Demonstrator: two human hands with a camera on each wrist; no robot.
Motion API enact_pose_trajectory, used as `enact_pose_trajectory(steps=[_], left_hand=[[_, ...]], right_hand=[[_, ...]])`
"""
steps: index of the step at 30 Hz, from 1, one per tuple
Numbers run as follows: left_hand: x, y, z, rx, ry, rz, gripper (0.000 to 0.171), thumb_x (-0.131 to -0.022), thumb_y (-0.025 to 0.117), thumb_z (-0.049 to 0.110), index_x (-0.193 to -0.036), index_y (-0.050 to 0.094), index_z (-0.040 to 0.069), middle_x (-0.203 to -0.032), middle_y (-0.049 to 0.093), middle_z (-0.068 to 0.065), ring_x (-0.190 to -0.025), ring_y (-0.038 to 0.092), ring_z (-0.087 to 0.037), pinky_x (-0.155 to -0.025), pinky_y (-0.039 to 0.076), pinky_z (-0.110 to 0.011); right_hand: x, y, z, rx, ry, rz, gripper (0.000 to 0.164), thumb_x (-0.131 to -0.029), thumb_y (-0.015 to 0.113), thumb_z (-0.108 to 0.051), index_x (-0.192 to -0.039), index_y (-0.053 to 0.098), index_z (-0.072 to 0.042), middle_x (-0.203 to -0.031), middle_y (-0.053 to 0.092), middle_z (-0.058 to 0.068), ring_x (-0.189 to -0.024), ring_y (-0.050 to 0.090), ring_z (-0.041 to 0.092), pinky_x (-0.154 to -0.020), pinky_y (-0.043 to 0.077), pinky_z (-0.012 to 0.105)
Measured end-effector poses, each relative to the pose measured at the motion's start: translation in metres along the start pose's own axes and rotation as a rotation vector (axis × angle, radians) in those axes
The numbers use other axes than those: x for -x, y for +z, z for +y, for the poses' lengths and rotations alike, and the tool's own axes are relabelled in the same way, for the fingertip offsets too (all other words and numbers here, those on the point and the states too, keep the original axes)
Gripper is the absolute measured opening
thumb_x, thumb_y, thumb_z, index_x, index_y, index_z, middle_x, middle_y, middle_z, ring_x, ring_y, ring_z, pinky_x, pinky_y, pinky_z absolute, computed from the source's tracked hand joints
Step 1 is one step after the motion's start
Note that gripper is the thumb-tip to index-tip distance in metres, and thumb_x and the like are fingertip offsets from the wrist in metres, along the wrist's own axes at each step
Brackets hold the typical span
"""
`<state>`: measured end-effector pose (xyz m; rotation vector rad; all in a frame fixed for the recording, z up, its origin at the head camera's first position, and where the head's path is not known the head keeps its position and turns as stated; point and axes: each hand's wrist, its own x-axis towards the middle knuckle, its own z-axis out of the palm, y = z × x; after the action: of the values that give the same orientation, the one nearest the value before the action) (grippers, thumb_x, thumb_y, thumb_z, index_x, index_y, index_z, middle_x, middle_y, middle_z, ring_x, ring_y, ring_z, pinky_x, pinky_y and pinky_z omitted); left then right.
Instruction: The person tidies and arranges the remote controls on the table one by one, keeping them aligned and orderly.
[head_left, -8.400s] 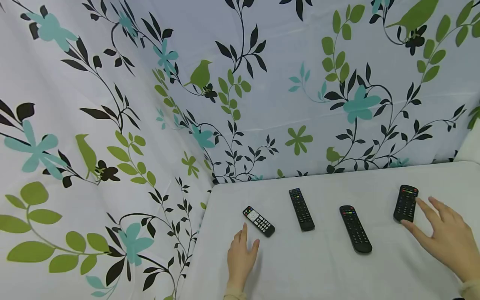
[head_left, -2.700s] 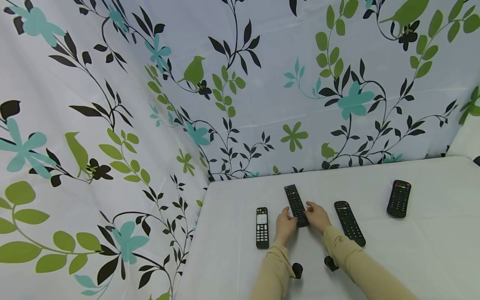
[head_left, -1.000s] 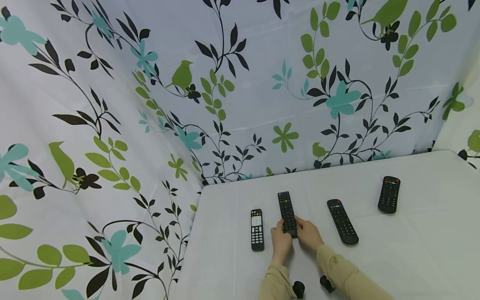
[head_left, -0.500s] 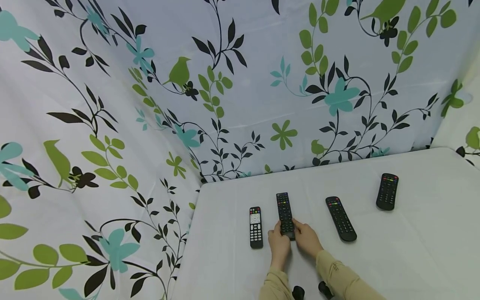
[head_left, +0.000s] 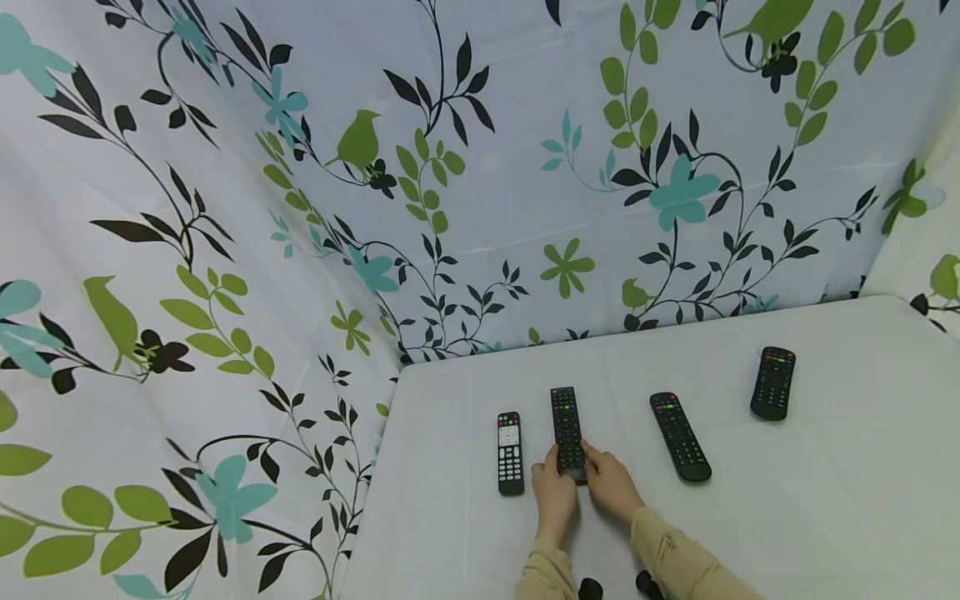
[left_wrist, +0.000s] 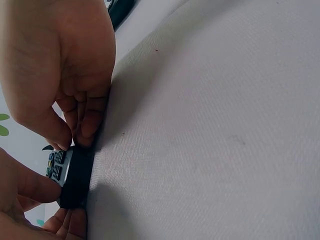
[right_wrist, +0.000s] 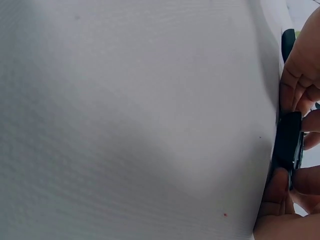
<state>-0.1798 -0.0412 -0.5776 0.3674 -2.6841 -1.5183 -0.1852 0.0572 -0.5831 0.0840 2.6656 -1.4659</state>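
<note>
Near the table's left part, a long black remote control [head_left: 567, 423] with small coloured buttons lies almost straight, its top end pointing away from me. My left hand [head_left: 553, 498] grips its left edge near the bottom end, thumb on top. On the opposite edge my right hand [head_left: 613, 485] holds it the same way. Both wrist views show the remote's dark end between the two hands, low against the cloth. To the left lies a black remote with white buttons [head_left: 511, 454], upright and parallel to the held one. It touches neither hand.
Two more black remotes lie to the right: a tilted remote [head_left: 680, 437] and a wider remote [head_left: 773, 383] farther back. White cloth covers the table [head_left: 810, 508]. A leaf-patterned curtain [head_left: 480, 208] hangs behind and on the left side.
Earlier the hands were apart, and the white-buttoned remote lay slanted; it now lies straight. Both hands took hold of the long remote, drew it nearer and straightened it. Lately it barely moves.
</note>
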Motion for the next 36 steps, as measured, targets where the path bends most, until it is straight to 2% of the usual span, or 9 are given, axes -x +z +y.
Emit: enact_pose_trajectory(steps=[6, 12, 18, 21, 24, 26, 29, 31, 36], left_hand=[[-0.001, -0.003, 0.002, 0.025, 0.001, -0.009, 0.053, -0.078, 0.042, -0.007, -0.13, 0.05, -0.004, -0.092, 0.046, -0.012, -0.073, 0.033, -0.016, -0.063, 0.026, -0.023], [0.0, -0.004, 0.001, 0.025, -0.003, -0.02, 0.051, -0.081, 0.042, -0.005, -0.131, 0.049, -0.004, -0.092, 0.046, -0.012, -0.074, 0.033, -0.017, -0.064, 0.026, -0.023], [0.005, -0.005, -0.004, 0.024, 0.035, -0.023, 0.048, -0.084, 0.042, -0.004, -0.132, 0.047, -0.007, -0.092, 0.045, -0.012, -0.074, 0.035, -0.016, -0.064, 0.028, -0.023], [0.008, -0.005, -0.005, 0.01, 0.056, -0.016, 0.047, -0.085, 0.043, -0.004, -0.131, 0.047, -0.008, -0.091, 0.046, -0.012, -0.074, 0.035, -0.015, -0.064, 0.029, -0.022], [0.01, -0.007, -0.003, -0.034, 0.09, 0.018, 0.046, -0.084, 0.045, -0.004, -0.13, 0.048, -0.008, -0.09, 0.046, -0.013, -0.075, 0.037, -0.015, -0.064, 0.03, -0.023], [0.009, -0.006, -0.001, -0.071, 0.118, 0.052, 0.046, -0.083, 0.047, -0.003, -0.128, 0.05, -0.007, -0.091, 0.046, -0.014, -0.077, 0.039, -0.017, -0.066, 0.032, -0.026], [0.007, -0.005, 0.005, -0.139, 0.166, 0.106, 0.045, -0.081, 0.05, -0.003, -0.125, 0.055, -0.005, -0.095, 0.047, -0.015, -0.081, 0.04, -0.02, -0.068, 0.033, -0.03], [0.006, -0.003, 0.01, -0.162, 0.2, 0.13, 0.044, -0.08, 0.05, -0.004, -0.124, 0.056, -0.004, -0.098, 0.047, -0.015, -0.083, 0.039, -0.021, -0.068, 0.033, -0.03], [0.004, 0.003, 0.029, -0.171, 0.306, 0.181, 0.045, -0.078, 0.051, -0.008, -0.122, 0.058, -0.002, -0.102, 0.047, -0.015, -0.086, 0.037, -0.021, -0.069, 0.033, -0.029]], right_hand=[[-0.002, 0.001, -0.001, -0.001, -0.002, 0.0, 0.045, -0.089, 0.046, -0.003, -0.133, 0.045, 0.005, -0.077, 0.053, 0.01, -0.062, 0.038, 0.017, -0.057, 0.032, 0.028], [-0.003, 0.001, 0.001, 0.019, -0.012, -0.005, 0.045, -0.089, 0.046, -0.004, -0.133, 0.046, 0.005, -0.101, 0.064, 0.021, -0.069, 0.046, 0.017, -0.062, 0.036, 0.029], [0.0, 0.002, 0.002, 0.039, -0.016, 0.004, 0.045, -0.088, 0.046, -0.004, -0.132, 0.047, 0.006, -0.098, 0.065, 0.02, -0.071, 0.049, 0.02, -0.065, 0.041, 0.033], [0.003, 0.001, 0.002, 0.058, -0.026, 0.011, 0.044, -0.088, 0.044, -0.003, -0.131, 0.046, 0.009, -0.106, 0.064, 0.026, -0.086, 0.061, 0.032, -0.077, 0.048, 0.043], [0.005, 0.001, 0.002, 0.073, -0.037, 0.015, 0.043, -0.09, 0.041, -0.003, -0.13, 0.046, 0.01, -0.114, 0.06, 0.03, -0.105, 0.058, 0.041, -0.09, 0.045, 0.05], [0.004, -0.001, 0.0, 0.079, -0.04, 0.018, 0.042, -0.091, 0.04, -0.003, -0.13, 0.046, 0.01, -0.11, 0.061, 0.029, -0.102, 0.059, 0.04, -0.089, 0.045, 0.05], [0.002, -0.007, -0.002, 0.083, -0.035, 0.027, 0.043, -0.091, 0.041, -0.005, -0.131, 0.045, 0.01, -0.097, 0.063, 0.021, -0.085, 0.059, 0.03, -0.08, 0.047, 0.046], [0.001, -0.012, -0.003, 0.077, -0.037, 0.039, 0.043, -0.091, 0.044, -0.006, -0.13, 0.045, 0.01, -0.089, 0.061, 0.016, -0.076, 0.053, 0.022, -0.072, 0.046, 0.041], [-0.003, -0.031, -0.005, 0.062, -0.061, 0.082, 0.044, -0.09, 0.048, -0.008, -0.13, 0.045, 0.009, -0.087, 0.06, 0.014, -0.072, 0.05, 0.018, -0.066, 0.042, 0.033]])
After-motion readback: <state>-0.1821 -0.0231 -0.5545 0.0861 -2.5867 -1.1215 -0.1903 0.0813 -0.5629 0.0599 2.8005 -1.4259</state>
